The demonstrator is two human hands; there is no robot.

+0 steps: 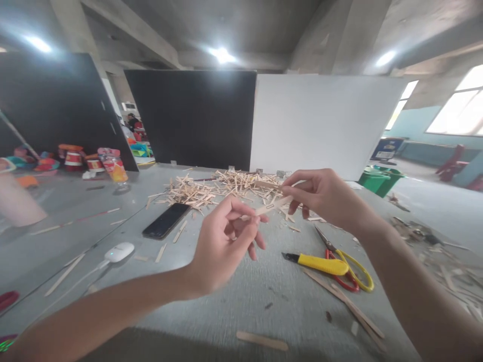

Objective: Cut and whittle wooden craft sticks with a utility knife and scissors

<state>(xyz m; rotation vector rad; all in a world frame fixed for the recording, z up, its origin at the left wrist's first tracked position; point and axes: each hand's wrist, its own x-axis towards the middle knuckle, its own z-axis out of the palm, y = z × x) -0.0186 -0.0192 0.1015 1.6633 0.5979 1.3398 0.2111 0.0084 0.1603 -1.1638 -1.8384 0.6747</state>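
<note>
Between my two hands a flat wooden craft stick point(274, 205) is held above the table, with a small dark outlined slot or mark near its middle. My left hand point(230, 236) pinches its left end between thumb and fingers. At the other end, my right hand point(315, 193) grips it with thumb and fingertips. Behind the hands lies a heap of small wooden stick pieces point(196, 192). A yellow box cutter point(322, 264) rests to the right, over scissors point(360, 271) with red and yellow handles.
Left of my hands lie a black phone point(166, 221) and a white charging device point(119, 252) with a cable. More sticks point(262, 341) lie at the near edge and right. A plastic bottle point(114, 168) stands far left. Black and white panels point(313, 120) close the back; green bins point(381, 180) stand beyond.
</note>
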